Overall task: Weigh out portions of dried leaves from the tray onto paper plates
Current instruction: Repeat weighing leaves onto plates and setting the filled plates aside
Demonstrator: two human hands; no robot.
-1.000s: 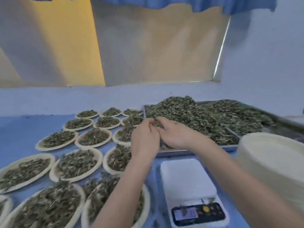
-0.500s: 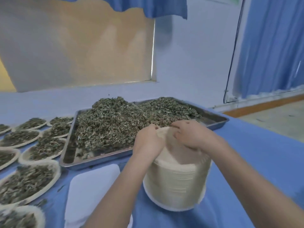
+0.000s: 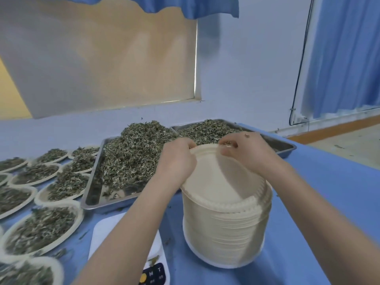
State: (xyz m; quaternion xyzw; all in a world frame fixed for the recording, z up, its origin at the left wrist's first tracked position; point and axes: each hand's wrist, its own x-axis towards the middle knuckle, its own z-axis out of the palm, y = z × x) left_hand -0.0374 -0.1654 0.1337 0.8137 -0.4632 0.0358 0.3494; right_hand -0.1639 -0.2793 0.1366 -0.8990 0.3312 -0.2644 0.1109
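Work surface: table covered w/ blue cloth [image 3: 320, 202], set against a pale blue wall; a beige roller blind [image 3: 102, 58] is seen behind, blue curtains [image 3: 345, 54] at far right. A tall stack of cream paper plates [image 3: 226, 233] is stood near centre-right of the cloth. The top cream plate [image 3: 216, 177] is tilted up at its far edge, its near edge resting on the stack. Left hand [image 3: 176, 159] is closed on the far-left rim of that plate, thumb and fingers pinched tog. Right hand [image 3: 244, 149] is closed on the far-right rim, fingertips pinched on the edge; a leaf scrap is stuck to its back. Behind the stack, a rectangular steel tray [image 3: 92, 194] is heaped w/ dried grey-green leaves [image 3: 133, 157]; a second steel tray [image 3: 285, 148], also holding leaves, is set beside it at right rear. To the left, approx. a dozen filled paper plates [image 3: 41, 229] are laid out in rows, each bearing a portion of leaves. A white digital scale [image 3: 127, 239] w/ dark button panel is placed at front, just left of the stack, partly covered by the left forearm; platform bare where visible. Loose leaf fragments are scattered on the cloth near scale.
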